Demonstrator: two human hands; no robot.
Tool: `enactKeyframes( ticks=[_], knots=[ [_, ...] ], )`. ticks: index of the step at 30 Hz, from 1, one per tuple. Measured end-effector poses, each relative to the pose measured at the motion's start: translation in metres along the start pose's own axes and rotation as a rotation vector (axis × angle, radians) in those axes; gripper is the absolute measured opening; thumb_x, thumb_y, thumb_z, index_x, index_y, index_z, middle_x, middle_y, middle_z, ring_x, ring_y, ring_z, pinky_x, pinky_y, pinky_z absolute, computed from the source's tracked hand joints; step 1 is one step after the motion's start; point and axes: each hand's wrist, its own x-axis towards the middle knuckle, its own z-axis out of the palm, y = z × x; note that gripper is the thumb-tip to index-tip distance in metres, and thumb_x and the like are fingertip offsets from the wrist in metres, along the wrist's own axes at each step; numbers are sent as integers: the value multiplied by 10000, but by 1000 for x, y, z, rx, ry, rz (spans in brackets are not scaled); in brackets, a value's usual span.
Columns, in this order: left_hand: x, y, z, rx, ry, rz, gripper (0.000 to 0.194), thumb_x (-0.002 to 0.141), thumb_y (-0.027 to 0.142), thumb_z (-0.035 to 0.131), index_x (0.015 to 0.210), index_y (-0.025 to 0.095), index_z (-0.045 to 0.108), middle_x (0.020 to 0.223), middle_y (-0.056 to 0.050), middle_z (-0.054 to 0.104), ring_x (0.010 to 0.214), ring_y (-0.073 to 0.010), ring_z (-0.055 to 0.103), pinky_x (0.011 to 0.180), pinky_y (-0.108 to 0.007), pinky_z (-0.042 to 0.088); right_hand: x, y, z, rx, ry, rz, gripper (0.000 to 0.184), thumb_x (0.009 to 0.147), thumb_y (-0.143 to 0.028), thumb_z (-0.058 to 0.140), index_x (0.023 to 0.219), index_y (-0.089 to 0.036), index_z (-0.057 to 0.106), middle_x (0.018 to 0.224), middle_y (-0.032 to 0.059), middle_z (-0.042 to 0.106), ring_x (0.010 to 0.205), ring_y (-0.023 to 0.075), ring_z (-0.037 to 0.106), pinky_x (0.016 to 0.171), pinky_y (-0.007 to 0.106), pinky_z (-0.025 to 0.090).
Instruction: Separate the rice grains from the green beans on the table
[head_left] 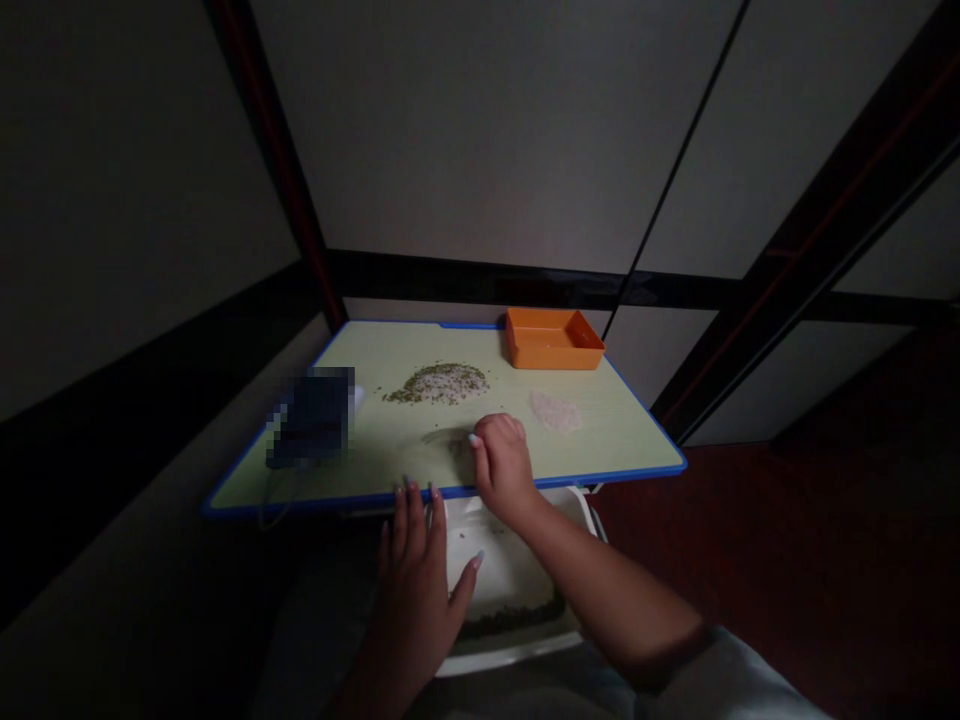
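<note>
My right hand (504, 462) is curled closed just over the front part of the table, its thumb against the fingers; whatever it may hold is hidden. My left hand (417, 565) has its fingers spread, with the tips at the table's blue front edge and the palm over the left side of a white tub (495, 560). Dark green grains lie along the tub's near side. Beyond my right hand, a pile of mixed green and whitish grains (442, 382) is spread on the table. To its right lies a smaller pile of pale grains (556, 411).
The pale green table (622, 440) has a blue rim. An orange box (555, 356) with an open top stands at its back right. A dark, pixelated object (311, 418) with a cable lies on the left. Cabinet panels (480, 130) rise behind the table.
</note>
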Motion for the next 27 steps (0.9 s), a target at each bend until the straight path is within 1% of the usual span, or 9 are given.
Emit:
enactKeyframes(
  ticks=[4, 10, 12, 15, 17, 19, 21, 23, 27],
  knots=[
    [-4, -3, 4, -8, 10, 10, 775, 857, 390, 480, 1498, 89, 164, 1548, -270, 260, 1485, -360, 134, 1060, -585, 381, -10, -25, 14, 77, -66, -30, 215, 945, -203, 317, 821, -208, 492, 839, 63, 599, 837, 199, 507, 796, 343, 362],
    [-1, -22, -2, -113, 90, 112, 691, 868, 273, 450, 1490, 110, 198, 1574, -231, 222, 1491, -318, 135, 1092, -511, 396, -12, -27, 26, 105, -39, 67, 202, 950, -201, 318, 854, -207, 496, 894, 61, 604, 899, 198, 509, 818, 343, 351],
    [3, -34, -13, -148, 121, 95, 596, 877, 174, 366, 1465, 144, 278, 1558, -193, 290, 1455, -259, 281, 1079, -431, 427, -11, -26, 25, 105, -37, 76, 195, 948, -196, 326, 846, -207, 491, 893, 57, 601, 901, 197, 506, 820, 345, 341],
    [15, -57, -38, -160, 184, 6, 435, 881, 193, 371, 1293, 158, 507, 1368, -147, 544, 1292, -217, 504, 1037, -379, 465, -10, -27, 25, 118, -33, 70, 173, 938, -182, 345, 840, -207, 485, 889, 52, 595, 898, 193, 503, 824, 345, 329],
    [27, -75, -55, -123, 250, -23, 371, 885, 255, 399, 1192, 144, 576, 1236, -150, 616, 1262, -244, 519, 1067, -431, 437, -10, -27, 26, 133, -26, 80, 169, 934, -172, 347, 836, -206, 481, 882, 49, 592, 894, 191, 502, 821, 341, 326],
    [43, -92, -67, -52, 279, -95, 445, 892, 338, 404, 1243, 103, 544, 1296, -188, 580, 1328, -288, 453, 1126, -514, 358, -11, -28, 26, 143, -27, 89, 172, 934, -169, 345, 830, -206, 476, 878, 48, 590, 892, 190, 500, 817, 337, 325],
    [61, -108, -73, 16, 242, -220, 559, 890, 453, 390, 1311, 100, 490, 1427, -200, 479, 1433, -337, 296, 1163, -591, 260, -11, -28, 27, 141, -36, 96, 176, 938, -173, 343, 823, -207, 472, 880, 48, 589, 894, 190, 498, 815, 335, 324],
    [78, -120, -74, 17, 169, -232, 630, 878, 511, 394, 1378, 129, 417, 1480, -189, 427, 1452, -376, 239, 1139, -665, 231, -11, -29, 27, 129, -52, 105, 181, 941, -177, 341, 820, -207, 472, 879, 50, 586, 892, 191, 495, 812, 332, 324],
    [105, -134, -71, -9, 36, -244, 637, 931, 511, 279, 1452, 145, 302, 1441, -163, 488, 1404, -394, 325, 1058, -717, 297, -10, -30, 26, 104, -87, 109, 186, 947, -184, 342, 827, -207, 482, 895, 55, 584, 903, 193, 492, 814, 329, 330]
  ],
)
